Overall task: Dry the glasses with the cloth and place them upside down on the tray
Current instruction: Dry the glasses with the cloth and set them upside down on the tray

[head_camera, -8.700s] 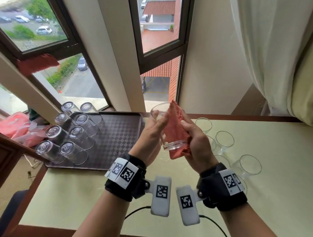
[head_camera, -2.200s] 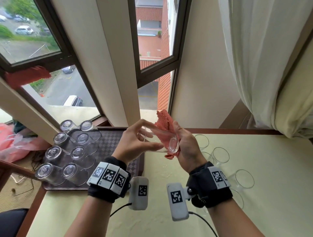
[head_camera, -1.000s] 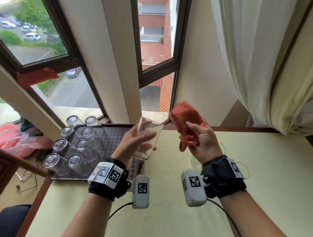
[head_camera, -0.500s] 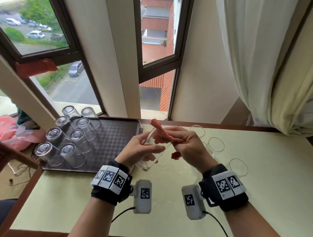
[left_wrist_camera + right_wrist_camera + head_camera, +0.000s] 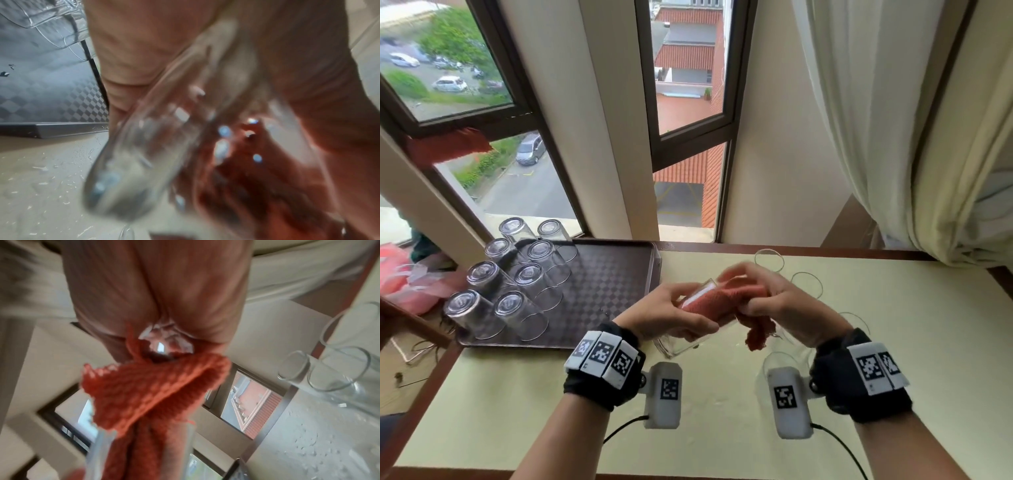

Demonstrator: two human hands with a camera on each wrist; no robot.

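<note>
Left hand (image 5: pixel 671 313) curls around glass (image 5: pixel 688 337), holding it tilted above worktop (image 5: pixel 722 411), base toward person, mouth toward right hand (image 5: pixel 787 305). Right hand grips orange cloth (image 5: pixel 726 298), fingers bunched, cloth pushed into glass mouth, loose end hanging below right hand. Both hands just right of tray (image 5: pixel 606 281). Eight glasses (image 5: pixel 530 277) upside down on tray's left part. More upright glasses (image 5: pixel 806 284) on worktop behind right hand. Water droplets on worktop in wrist views.
</note>
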